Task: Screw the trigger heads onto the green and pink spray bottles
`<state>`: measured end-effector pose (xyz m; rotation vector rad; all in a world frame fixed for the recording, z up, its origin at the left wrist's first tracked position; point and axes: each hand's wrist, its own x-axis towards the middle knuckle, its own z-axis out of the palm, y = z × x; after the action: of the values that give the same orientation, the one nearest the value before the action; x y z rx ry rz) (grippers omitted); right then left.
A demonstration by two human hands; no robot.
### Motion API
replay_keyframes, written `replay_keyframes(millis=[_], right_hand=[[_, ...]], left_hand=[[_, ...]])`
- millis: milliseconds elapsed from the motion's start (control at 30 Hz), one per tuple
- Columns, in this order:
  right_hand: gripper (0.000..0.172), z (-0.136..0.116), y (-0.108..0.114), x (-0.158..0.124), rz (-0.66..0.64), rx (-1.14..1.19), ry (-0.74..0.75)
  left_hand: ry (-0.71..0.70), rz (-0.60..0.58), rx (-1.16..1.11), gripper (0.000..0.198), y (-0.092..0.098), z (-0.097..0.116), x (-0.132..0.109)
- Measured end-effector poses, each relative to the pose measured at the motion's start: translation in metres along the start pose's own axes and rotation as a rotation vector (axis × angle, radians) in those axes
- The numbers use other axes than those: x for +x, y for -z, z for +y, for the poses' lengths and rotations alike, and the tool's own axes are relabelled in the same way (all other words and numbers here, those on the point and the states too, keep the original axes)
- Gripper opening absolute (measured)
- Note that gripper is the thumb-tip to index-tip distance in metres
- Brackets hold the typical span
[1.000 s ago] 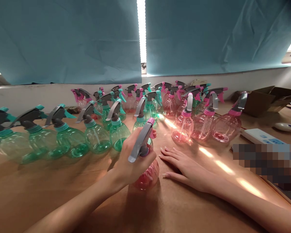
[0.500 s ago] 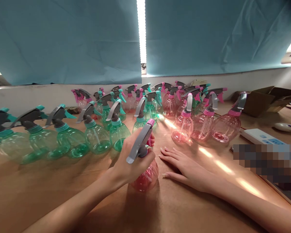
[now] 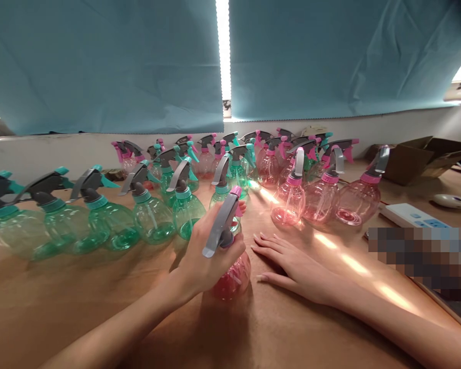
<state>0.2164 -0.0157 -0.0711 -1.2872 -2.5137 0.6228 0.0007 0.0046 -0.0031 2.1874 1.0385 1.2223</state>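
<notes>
Head view: left hand [image 3: 204, 253] is gripping a pink spray bottle [image 3: 233, 281], seemingly pumping, needing steadiness next, flattened right hand [image 3: 301, 269] resting beside it.

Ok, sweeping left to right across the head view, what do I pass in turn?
First four front-row green trigger spray bottles → left hand gripping a held pink trigger spray bottle → palm-down right hand → rightmost pink trigger spray bottle → white power strip → white computer mouse.
</notes>
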Motion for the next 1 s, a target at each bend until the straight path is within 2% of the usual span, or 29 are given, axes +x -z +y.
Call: replay_keyframes(millis=[200, 400, 1000], right_hand=[[0.072, -0.0010, 0.0004, 0.0000, -0.010, -0.004, -0.005], [0.073, 0.0005, -0.0003, -0.0001, -0.016, 0.001, -0.006], [0.070, 0.0027, -0.0022, -0.0002, 0.019, 0.040, 0.007]], left_hand=[[0.027, 0.009, -0.020, 0.034, 0.0002, 0.0051, -0.0024], [0.021, 0.000, -0.013, 0.040, -0.0007, 0.0051, -0.0010], [0.060, -0.012, -0.074, 0.041, -0.0026, 0.0038, 0.0012]])
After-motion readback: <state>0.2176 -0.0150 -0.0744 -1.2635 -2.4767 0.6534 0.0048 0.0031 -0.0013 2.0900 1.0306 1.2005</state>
